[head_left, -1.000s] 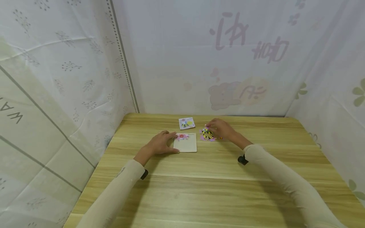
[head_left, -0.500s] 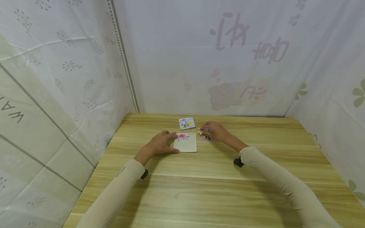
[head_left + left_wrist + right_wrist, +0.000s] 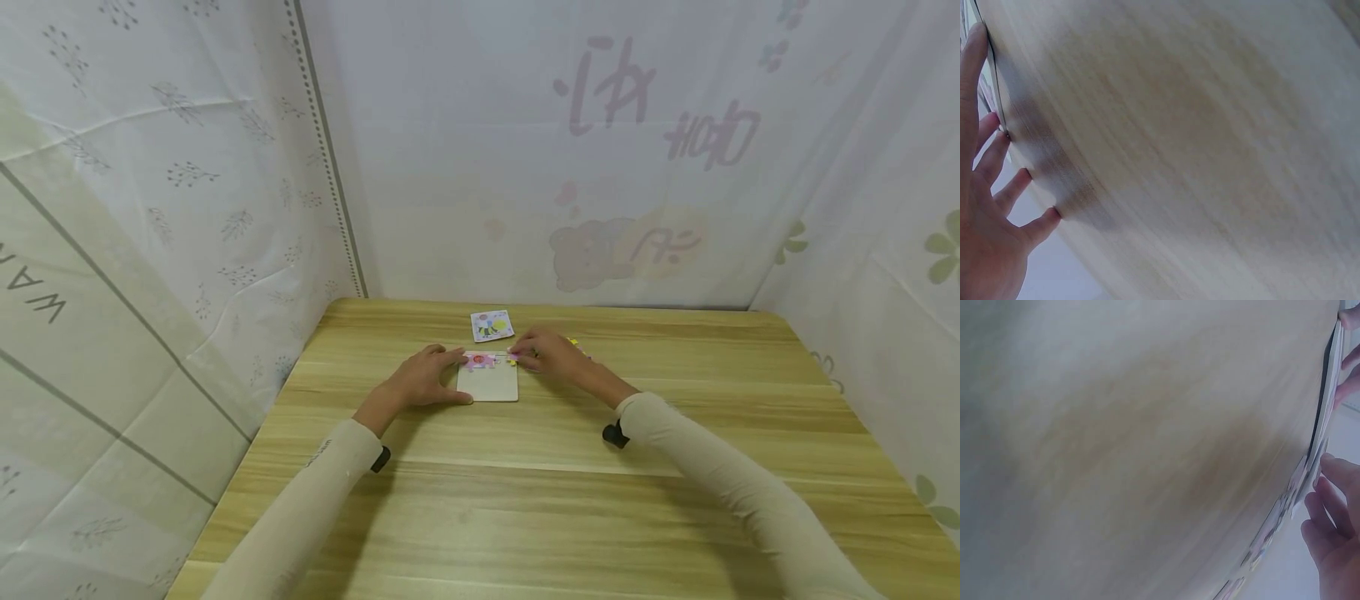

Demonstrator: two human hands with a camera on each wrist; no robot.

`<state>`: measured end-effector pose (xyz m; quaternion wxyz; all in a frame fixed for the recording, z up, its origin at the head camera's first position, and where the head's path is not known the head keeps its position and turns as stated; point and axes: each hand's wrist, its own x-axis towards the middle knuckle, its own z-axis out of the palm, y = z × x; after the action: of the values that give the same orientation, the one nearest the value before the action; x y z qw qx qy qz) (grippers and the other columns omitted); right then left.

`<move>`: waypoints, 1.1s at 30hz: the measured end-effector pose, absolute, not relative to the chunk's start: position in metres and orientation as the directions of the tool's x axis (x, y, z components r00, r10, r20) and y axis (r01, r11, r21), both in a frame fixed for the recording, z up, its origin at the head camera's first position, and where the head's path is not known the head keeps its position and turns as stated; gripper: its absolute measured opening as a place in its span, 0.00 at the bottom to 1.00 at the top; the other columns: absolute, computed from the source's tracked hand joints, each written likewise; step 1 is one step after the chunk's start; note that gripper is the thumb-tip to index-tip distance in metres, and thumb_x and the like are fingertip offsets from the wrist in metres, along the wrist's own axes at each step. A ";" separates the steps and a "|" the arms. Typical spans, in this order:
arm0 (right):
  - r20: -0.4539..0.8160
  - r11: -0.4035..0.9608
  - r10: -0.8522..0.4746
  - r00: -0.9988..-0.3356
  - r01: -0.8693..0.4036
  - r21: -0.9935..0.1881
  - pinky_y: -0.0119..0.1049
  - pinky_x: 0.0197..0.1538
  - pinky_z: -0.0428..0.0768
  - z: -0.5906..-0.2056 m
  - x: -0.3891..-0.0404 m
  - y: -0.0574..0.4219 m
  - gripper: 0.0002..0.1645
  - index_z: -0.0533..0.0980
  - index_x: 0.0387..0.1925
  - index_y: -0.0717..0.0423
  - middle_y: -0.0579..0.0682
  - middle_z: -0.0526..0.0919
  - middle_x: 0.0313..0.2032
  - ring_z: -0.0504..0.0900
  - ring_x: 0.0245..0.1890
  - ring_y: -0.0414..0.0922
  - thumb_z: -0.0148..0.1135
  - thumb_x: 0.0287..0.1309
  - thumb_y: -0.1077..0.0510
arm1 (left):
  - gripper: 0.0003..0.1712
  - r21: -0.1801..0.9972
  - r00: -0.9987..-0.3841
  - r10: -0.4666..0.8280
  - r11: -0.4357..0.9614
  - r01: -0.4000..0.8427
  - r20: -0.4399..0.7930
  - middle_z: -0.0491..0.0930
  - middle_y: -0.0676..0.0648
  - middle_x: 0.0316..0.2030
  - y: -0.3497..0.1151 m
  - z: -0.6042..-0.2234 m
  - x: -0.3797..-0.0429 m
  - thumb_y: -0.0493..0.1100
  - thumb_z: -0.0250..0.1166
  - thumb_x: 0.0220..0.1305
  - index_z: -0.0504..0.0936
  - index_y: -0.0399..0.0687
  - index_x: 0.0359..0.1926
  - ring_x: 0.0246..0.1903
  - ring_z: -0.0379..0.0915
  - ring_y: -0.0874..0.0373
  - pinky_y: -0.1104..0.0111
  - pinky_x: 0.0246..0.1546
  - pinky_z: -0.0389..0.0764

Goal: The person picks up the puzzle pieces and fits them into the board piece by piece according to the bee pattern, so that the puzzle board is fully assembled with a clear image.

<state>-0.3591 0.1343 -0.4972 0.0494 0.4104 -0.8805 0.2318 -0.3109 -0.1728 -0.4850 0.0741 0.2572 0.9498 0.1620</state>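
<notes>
A square white puzzle board (image 3: 491, 386) lies on the table, with joined pink jigsaw pieces (image 3: 478, 361) along its upper left. My left hand (image 3: 422, 375) rests at the board's left side, fingers near the top corner and thumb by the bottom edge. In the left wrist view its fingers (image 3: 1012, 190) are spread, tips down. At the board's upper right corner, my right hand (image 3: 553, 357) pinches a small pink and yellow jigsaw piece (image 3: 513, 361), partly covered by the fingertips. The right wrist view shows its thumb (image 3: 1338, 469) close to the board's edge.
Behind the board lies a picture card (image 3: 492, 326) with a bee on it. Loose jigsaw pieces (image 3: 574, 342) lie to the right, mostly hidden behind my right hand. The wooden table (image 3: 480, 517) meets a patterned curtain (image 3: 450, 167) at its back edge.
My right hand has moved left from the loose pieces to the board's upper right corner, carrying a jigsaw piece. The left hand has stayed at the board's left side.
</notes>
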 end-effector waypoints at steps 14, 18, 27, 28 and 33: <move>0.236 0.563 -0.714 -0.659 -0.741 -0.366 0.45 0.54 0.82 -0.499 -0.355 0.121 0.12 0.87 0.50 0.59 0.53 0.86 0.50 0.83 0.51 0.49 0.67 0.69 0.61 | 0.56 0.342 -0.861 0.505 0.821 0.457 -0.063 0.69 0.36 0.71 -0.173 -0.486 -0.311 0.75 0.72 0.54 0.69 0.54 0.77 0.69 0.66 0.38 0.42 0.65 0.71; 0.214 0.577 -0.712 -0.668 -0.731 -0.363 0.47 0.56 0.81 -0.497 -0.353 0.117 0.12 0.87 0.51 0.58 0.53 0.85 0.51 0.82 0.53 0.49 0.66 0.70 0.60 | 0.56 0.337 -0.858 0.510 0.819 0.465 -0.056 0.70 0.35 0.71 -0.173 -0.487 -0.311 0.76 0.71 0.55 0.69 0.53 0.77 0.68 0.67 0.38 0.43 0.65 0.72; 0.223 0.583 -0.723 -0.654 -0.751 -0.312 0.46 0.54 0.82 -0.500 -0.354 0.113 0.11 0.87 0.50 0.58 0.54 0.86 0.50 0.83 0.51 0.49 0.66 0.70 0.60 | 0.55 0.339 -0.856 0.514 0.816 0.467 -0.056 0.69 0.34 0.71 -0.174 -0.487 -0.312 0.75 0.71 0.55 0.69 0.54 0.77 0.69 0.66 0.37 0.42 0.65 0.72; 0.222 0.586 -0.723 -0.654 -0.751 -0.305 0.45 0.54 0.82 -0.501 -0.354 0.113 0.11 0.87 0.50 0.58 0.54 0.85 0.50 0.83 0.51 0.49 0.66 0.70 0.59 | 0.55 0.339 -0.856 0.514 0.816 0.469 -0.053 0.69 0.34 0.71 -0.174 -0.487 -0.312 0.75 0.71 0.55 0.69 0.53 0.77 0.69 0.66 0.37 0.42 0.64 0.72; 0.203 0.604 -0.720 -0.664 -0.743 -0.287 0.44 0.54 0.82 -0.500 -0.354 0.111 0.12 0.87 0.51 0.56 0.53 0.85 0.51 0.83 0.52 0.48 0.66 0.71 0.59 | 0.55 0.337 -0.858 0.511 0.817 0.467 -0.050 0.69 0.35 0.71 -0.175 -0.488 -0.313 0.75 0.71 0.55 0.70 0.54 0.77 0.69 0.66 0.37 0.41 0.64 0.72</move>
<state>-0.3542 0.1115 -0.5005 0.0333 0.4088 -0.8949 0.1758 -0.3127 -0.1748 -0.4878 0.0693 0.2574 0.9507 0.1587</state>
